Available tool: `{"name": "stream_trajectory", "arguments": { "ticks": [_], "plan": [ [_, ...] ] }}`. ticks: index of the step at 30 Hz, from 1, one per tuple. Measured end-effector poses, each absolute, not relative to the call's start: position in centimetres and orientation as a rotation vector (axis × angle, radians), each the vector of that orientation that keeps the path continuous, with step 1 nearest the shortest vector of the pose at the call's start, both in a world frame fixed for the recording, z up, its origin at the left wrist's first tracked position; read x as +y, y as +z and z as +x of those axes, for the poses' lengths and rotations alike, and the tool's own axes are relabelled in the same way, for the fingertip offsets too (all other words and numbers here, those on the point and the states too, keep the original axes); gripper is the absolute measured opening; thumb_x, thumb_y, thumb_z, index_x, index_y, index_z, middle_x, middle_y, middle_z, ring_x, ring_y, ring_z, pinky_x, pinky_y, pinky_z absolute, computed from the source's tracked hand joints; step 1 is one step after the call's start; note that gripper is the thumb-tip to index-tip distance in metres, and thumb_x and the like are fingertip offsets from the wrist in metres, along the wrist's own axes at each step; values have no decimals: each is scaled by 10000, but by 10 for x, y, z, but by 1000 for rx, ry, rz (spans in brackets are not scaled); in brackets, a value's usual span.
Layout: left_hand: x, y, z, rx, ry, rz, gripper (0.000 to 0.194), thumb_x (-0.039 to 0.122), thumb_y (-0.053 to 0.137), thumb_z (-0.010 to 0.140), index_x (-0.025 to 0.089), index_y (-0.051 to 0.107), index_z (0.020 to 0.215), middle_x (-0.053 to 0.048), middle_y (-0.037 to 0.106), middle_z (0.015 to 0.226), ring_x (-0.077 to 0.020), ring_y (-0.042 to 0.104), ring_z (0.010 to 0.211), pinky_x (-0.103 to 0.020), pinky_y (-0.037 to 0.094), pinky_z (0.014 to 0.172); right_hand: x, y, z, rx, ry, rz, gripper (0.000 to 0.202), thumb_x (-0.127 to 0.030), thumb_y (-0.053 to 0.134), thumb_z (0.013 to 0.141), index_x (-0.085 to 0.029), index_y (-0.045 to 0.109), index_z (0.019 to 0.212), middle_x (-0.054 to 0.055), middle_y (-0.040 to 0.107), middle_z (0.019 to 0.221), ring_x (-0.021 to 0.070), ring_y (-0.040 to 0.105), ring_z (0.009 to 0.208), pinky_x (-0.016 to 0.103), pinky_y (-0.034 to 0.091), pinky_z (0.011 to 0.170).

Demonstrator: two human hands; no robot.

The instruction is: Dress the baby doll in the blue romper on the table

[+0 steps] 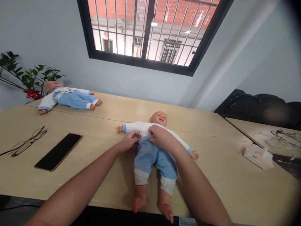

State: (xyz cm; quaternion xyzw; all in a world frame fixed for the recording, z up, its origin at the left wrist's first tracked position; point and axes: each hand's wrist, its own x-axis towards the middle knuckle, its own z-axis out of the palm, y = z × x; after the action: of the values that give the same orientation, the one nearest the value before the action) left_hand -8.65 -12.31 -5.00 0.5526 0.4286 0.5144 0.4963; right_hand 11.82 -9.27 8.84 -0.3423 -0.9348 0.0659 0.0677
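A baby doll [159, 118] lies on its back on the table, head away from me and bare feet near the front edge. It wears a white top [144, 128] with blue cuffs and blue pants [147, 153] with white cuffs. My left hand [130, 141] is at the doll's waist on the left side, fingers curled on the edge of the pants. My right hand [161, 136] lies across the doll's belly, its fingers bent at the front of the waistband. The fingertips of both hands are partly hidden against the cloth.
On the wooden table [103, 185] lie a black phone [58, 152] and eyeglasses [29, 142] at left. A second doll [72, 99] lies at the back left by a potted plant [30, 77]. A tissue box [258, 155] and cables [282, 138] are at right.
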Motion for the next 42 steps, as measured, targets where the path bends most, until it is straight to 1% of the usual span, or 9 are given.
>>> {"name": "stream_trajectory", "arguments": {
  "ticks": [5, 10, 12, 16, 22, 26, 31, 37, 42],
  "plan": [
    [-123, -49, -93, 1054, 1171, 1346, 233, 294, 611, 790, 190, 684, 986, -53, 698, 995, -221, 625, 973, -350, 501, 866, -103, 98, 119, -2881, 305, -918, 108, -181, 734, 828, -198, 648, 891, 39, 639, 1044, 160, 564, 846, 261, 356, 688],
    [-125, -47, -94, 1063, 1224, 1375, 300, 405, 685, 836, 190, 701, 1044, -53, 697, 1019, -208, 621, 955, -341, 505, 876, -115, 107, 121, -2930, 543, -1004, 248, -428, 757, 856, -210, 660, 789, 27, 694, 922, 184, 599, 817, 279, 380, 678],
    [-124, -46, -91, 1060, 1332, 1327, 353, 456, 665, 865, 183, 652, 1089, -56, 677, 1025, -199, 625, 961, -335, 507, 883, -113, 105, 123, -2857, 546, -1131, 254, -459, 735, 868, -221, 680, 939, 35, 715, 945, 199, 620, 823, 282, 387, 675],
    [-124, -42, -87, 1026, 1523, 1282, 391, 434, 704, 854, 187, 578, 1129, -59, 628, 1063, -183, 608, 1005, -309, 502, 907, -101, 98, 126, -2758, 582, -1271, 601, -441, 818, 781, -209, 588, 1286, 68, 727, 1064, 223, 654, 877, 281, 409, 694],
    [-126, -42, -85, 1040, 1516, 1328, 405, 361, 742, 818, 177, 581, 1141, -39, 587, 1000, -172, 593, 963, -296, 502, 851, -88, 102, 126, -2874, 553, -1124, 313, -471, 738, 857, -196, 668, 989, 34, 714, 923, 185, 596, 762, 277, 359, 639],
    [-129, -41, -84, 1156, 1458, 1552, 324, 300, 697, 861, 171, 633, 1151, -59, 625, 1021, -192, 594, 966, -340, 493, 904, -85, 104, 127, -2785, 530, -1055, 337, -377, 731, 868, -189, 657, 1137, 40, 693, 997, 184, 597, 835, 267, 381, 698],
    [-135, -33, -78, 1400, 1513, 1830, 87, 189, 639, 866, 186, 669, 947, -50, 641, 945, -205, 589, 926, -350, 496, 879, -83, 100, 130, -2720, 488, -1002, 351, -301, 733, 856, -197, 626, 1174, 40, 657, 1035, 184, 582, 880, 269, 384, 755],
    [-139, -31, -71, 1597, 1803, 1560, 113, 168, 615, 854, 206, 588, 957, -42, 621, 979, -194, 604, 945, -352, 511, 900, -88, 100, 130, -2751, 403, -1020, 277, -255, 774, 795, -199, 561, 963, 26, 631, 925, 177, 535, 790, 268, 324, 655],
    [-141, -34, -69, 1243, 1579, 1483, 339, 310, 636, 912, 196, 557, 1222, -91, 662, 1176, -222, 625, 1114, -366, 499, 975, -90, 101, 127, -2745, 270, -1003, 200, -220, 704, 850, -211, 505, 857, 31, 617, 901, 178, 514, 766, 279, 302, 641]
  ]
}}
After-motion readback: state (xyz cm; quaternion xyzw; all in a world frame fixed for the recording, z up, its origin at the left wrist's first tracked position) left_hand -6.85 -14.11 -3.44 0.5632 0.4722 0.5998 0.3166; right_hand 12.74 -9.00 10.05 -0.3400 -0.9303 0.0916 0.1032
